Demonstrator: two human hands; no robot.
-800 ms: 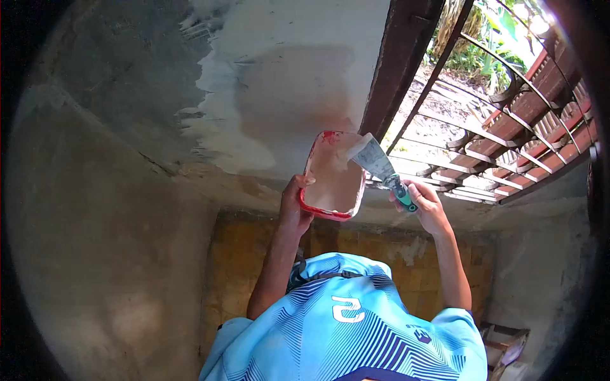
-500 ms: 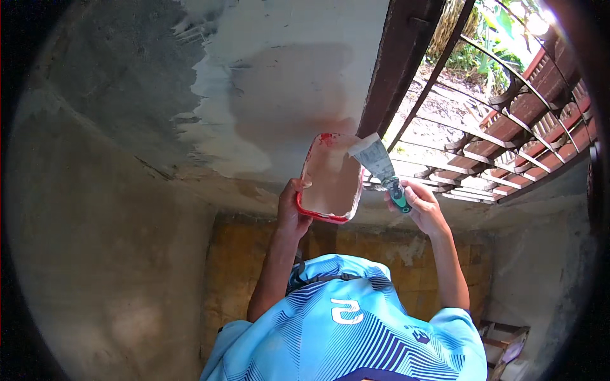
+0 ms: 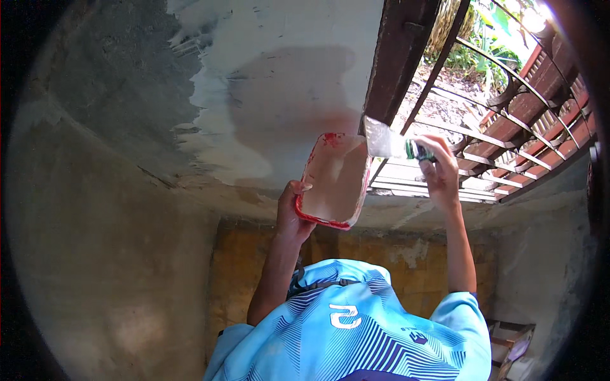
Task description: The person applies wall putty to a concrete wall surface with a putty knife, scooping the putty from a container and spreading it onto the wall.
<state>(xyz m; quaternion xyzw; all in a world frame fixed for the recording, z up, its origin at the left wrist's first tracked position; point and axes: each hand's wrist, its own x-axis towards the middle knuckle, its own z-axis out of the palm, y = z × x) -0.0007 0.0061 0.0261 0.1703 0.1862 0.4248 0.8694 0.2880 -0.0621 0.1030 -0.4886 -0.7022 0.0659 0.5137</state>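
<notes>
My left hand (image 3: 293, 213) grips a red-rimmed rectangular tub (image 3: 335, 181) by its left side, thumb over the edge. A pale, smooth paste coats the inside of the tub. My right hand (image 3: 440, 166) is closed round the dark green handle of a putty knife (image 3: 385, 139). The knife's wide metal blade points left, its end at the upper right rim of the tub; whether it touches the rim I cannot tell. Ahead of the tub stands a wall with a coat of white filler (image 3: 279, 82), its ragged left edge meeting bare grey plaster (image 3: 127, 82).
To the right is a window with a dark frame (image 3: 397, 63) and curved metal bars (image 3: 489, 136), plants and ground behind it. A wooden rack-like piece (image 3: 511, 343) stands at the lower right. Yellowish, worn tiles (image 3: 406, 260) lie below my arms.
My right hand has moved up and to the right, and the putty knife has turned so its blade lies nearly level. The tub stays almost where it was in my left hand.
</notes>
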